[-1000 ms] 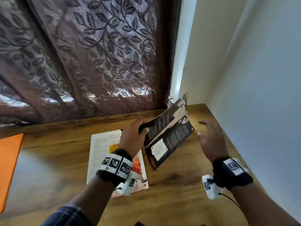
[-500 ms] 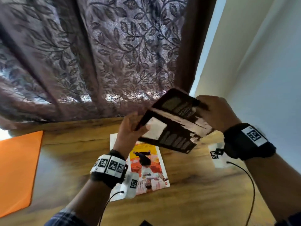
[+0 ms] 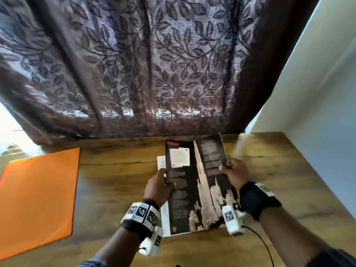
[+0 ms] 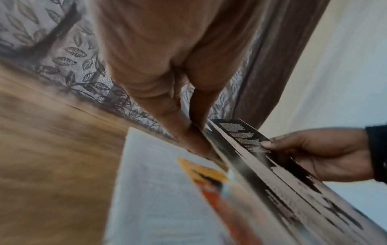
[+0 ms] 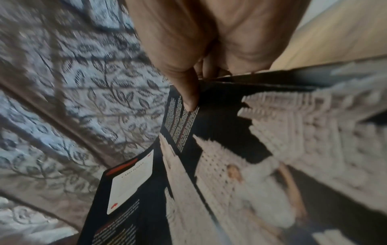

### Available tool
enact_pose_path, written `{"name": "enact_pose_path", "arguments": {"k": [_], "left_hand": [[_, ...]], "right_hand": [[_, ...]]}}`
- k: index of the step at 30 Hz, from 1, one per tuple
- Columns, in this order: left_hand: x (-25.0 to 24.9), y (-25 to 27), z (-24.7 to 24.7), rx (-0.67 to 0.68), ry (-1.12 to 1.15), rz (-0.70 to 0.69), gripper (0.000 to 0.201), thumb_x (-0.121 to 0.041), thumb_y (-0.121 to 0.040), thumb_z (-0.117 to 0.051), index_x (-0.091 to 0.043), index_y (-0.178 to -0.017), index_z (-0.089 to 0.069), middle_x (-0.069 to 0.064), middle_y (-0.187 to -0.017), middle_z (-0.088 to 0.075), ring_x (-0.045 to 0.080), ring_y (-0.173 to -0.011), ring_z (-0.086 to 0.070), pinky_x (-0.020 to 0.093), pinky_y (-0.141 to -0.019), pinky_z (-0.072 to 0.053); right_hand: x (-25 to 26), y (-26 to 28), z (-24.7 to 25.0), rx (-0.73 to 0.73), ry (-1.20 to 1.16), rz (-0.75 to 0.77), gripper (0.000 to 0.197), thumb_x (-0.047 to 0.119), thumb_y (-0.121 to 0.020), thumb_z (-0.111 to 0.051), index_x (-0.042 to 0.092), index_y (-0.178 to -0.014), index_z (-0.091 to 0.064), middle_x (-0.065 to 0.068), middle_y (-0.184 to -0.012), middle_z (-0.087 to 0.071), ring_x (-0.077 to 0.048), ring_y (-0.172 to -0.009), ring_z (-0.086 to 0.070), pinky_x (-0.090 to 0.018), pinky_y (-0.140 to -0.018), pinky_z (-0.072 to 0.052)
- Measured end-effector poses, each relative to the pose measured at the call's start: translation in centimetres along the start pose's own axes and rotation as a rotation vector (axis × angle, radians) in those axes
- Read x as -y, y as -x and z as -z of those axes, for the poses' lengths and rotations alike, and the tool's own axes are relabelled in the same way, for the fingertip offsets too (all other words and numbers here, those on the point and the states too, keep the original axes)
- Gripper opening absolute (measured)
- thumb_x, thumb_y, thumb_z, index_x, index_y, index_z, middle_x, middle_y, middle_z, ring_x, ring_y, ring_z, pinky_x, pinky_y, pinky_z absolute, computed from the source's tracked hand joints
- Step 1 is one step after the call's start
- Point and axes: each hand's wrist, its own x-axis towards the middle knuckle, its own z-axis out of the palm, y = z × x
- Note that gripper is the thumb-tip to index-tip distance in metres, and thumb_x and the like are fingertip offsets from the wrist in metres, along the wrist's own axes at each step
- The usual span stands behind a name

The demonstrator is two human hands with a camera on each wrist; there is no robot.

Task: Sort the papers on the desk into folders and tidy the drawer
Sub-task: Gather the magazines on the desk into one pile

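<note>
Glossy black spread [image 3: 194,187] (pale tower artwork) held open above white-orange sheet [image 3: 165,218] on grained wooden desk [image 3: 115,182]; left hand [image 3: 158,186] pinches left edge, right hand [image 3: 234,173] pinches right edge. Matte orange folder [image 3: 38,197] well apart, left.

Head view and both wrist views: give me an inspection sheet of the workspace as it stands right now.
Surface: wooden desk, set against the wall corner.
Job's things: dark magazine spread held open above a white printed sheet with an orange picture; orange folder flat at the desk's left.
Clutter: nothing seen.
Hands: left hand pinches the spread's left edge; right hand pinches its right edge, thumb on top.
Cables: black cable runs from the right wrist camera toward the near edge.
Surroundings: leaf-patterned curtain behind the desk, pale wall on the right.
</note>
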Motion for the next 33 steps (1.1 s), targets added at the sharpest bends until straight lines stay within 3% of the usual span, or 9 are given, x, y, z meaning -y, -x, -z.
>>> {"name": "enact_pose_path", "arguments": {"k": [3, 8, 13, 16, 19, 23, 27, 30, 33], "left_hand": [[1.4, -0.1, 0.0, 0.017, -0.201, -0.022, 0.046, -0.021, -0.088, -0.063, -0.018, -0.132, -0.048, 0.009, -0.115, -0.071, 0.032, -0.102, -0.066, 0.033, -0.078, -0.05], [2.9, -0.5, -0.6, 0.069, -0.327, -0.012, 0.044, -0.02, -0.092, -0.056, -0.02, -0.133, -0.041, 0.01, -0.116, -0.068, 0.033, -0.099, -0.067, 0.033, -0.07, -0.045], [3.8, -0.3, -1.2, 0.02, -0.314, 0.021, 0.056, -0.014, -0.086, -0.063, -0.02, -0.137, -0.04, 0.01, -0.119, -0.054, 0.032, -0.102, -0.064, 0.035, -0.079, -0.05], [4.0, -0.5, -1.3, 0.034, -0.3, 0.024, 0.05, -0.017, -0.087, -0.066, -0.018, -0.132, -0.045, 0.009, -0.12, -0.052, 0.03, -0.103, -0.063, 0.034, -0.082, -0.05], [4.2, -0.6, -1.1, 0.048, -0.285, 0.016, 0.049, -0.02, -0.088, -0.067, -0.018, -0.133, -0.048, 0.007, -0.122, -0.052, 0.028, -0.105, -0.063, 0.033, -0.085, -0.051], [4.0, -0.9, -0.7, 0.046, -0.273, 0.014, 0.041, -0.036, -0.093, -0.06, -0.02, -0.129, -0.051, 0.008, -0.12, -0.051, 0.034, -0.108, -0.061, 0.038, -0.087, -0.048], [3.0, -2.3, -0.3, 0.039, -0.017, 0.014, 0.046, -0.05, -0.096, -0.049, -0.018, -0.13, -0.05, 0.008, -0.126, -0.058, 0.032, -0.118, -0.056, 0.035, -0.091, -0.045], [1.9, -3.3, -0.7, 0.01, 0.424, -0.038, 0.051, -0.064, -0.085, -0.055, -0.027, -0.119, -0.057, -0.002, -0.12, -0.07, 0.026, -0.112, -0.065, 0.053, -0.097, -0.05], [-2.0, -2.6, -0.4, -0.028, 0.658, -0.158, 0.043, -0.051, -0.089, -0.057, -0.025, -0.124, -0.059, 0.002, -0.123, -0.069, 0.028, -0.116, -0.064, 0.059, -0.1, -0.047]], "right_hand": [[-0.7, 0.2, -2.5, 0.042, 0.086, -0.114, 0.04, 0.009, -0.086, -0.071, 0.021, -0.06, -0.043, 0.004, -0.058, -0.045, -0.018, -0.059, -0.046, -0.031, -0.056, -0.034], [-6.5, -3.6, -5.5, 0.122, 0.293, -0.216, 0.027, 0.046, -0.063, -0.063, 0.022, -0.073, -0.054, -0.007, -0.082, -0.063, -0.031, -0.078, -0.066, -0.039, -0.07, -0.056], [-1.9, -1.1, -5.2, 0.072, 0.265, -0.251, 0.028, 0.01, -0.08, -0.073, 0.024, -0.076, -0.049, 0.005, -0.076, -0.051, -0.022, -0.083, -0.056, -0.032, -0.071, -0.044], [-2.5, -1.7, -5.7, 0.101, 0.063, -0.325, 0.026, -0.011, -0.084, -0.06, 0.004, -0.104, -0.052, -0.01, -0.092, -0.056, -0.021, -0.08, -0.054, -0.03, -0.065, -0.044], [-3.7, -2.0, -6.0, 0.144, -0.016, -0.342, 0.031, -0.009, -0.089, -0.058, -0.002, -0.119, -0.05, -0.02, -0.11, -0.059, -0.019, -0.078, -0.054, -0.026, -0.063, -0.041], [-5.2, -1.6, -4.9, 0.142, -0.152, -0.295, 0.052, 0.006, -0.089, -0.068, -0.004, -0.136, -0.048, -0.025, -0.137, -0.056, -0.033, -0.121, -0.057, -0.045, -0.104, -0.047], [-3.6, 1.1, -2.5, 0.095, -0.257, -0.205, 0.034, 0.017, -0.092, -0.068, 0.008, -0.124, -0.059, -0.005, -0.127, -0.065, -0.019, -0.116, -0.06, -0.039, -0.1, -0.049], [-1.6, 2.5, -0.8, 0.026, -0.395, -0.075, 0.014, 0.004, -0.095, -0.062, 0.012, -0.105, -0.065, 0.003, -0.099, -0.073, -0.011, -0.095, -0.069, -0.018, -0.074, -0.053], [0.1, 2.6, 1.0, -0.067, -0.503, 0.024, 0.019, 0.002, -0.097, -0.057, 0.011, -0.113, -0.064, -0.001, -0.104, -0.075, -0.016, -0.1, -0.07, -0.025, -0.082, -0.052]]}}
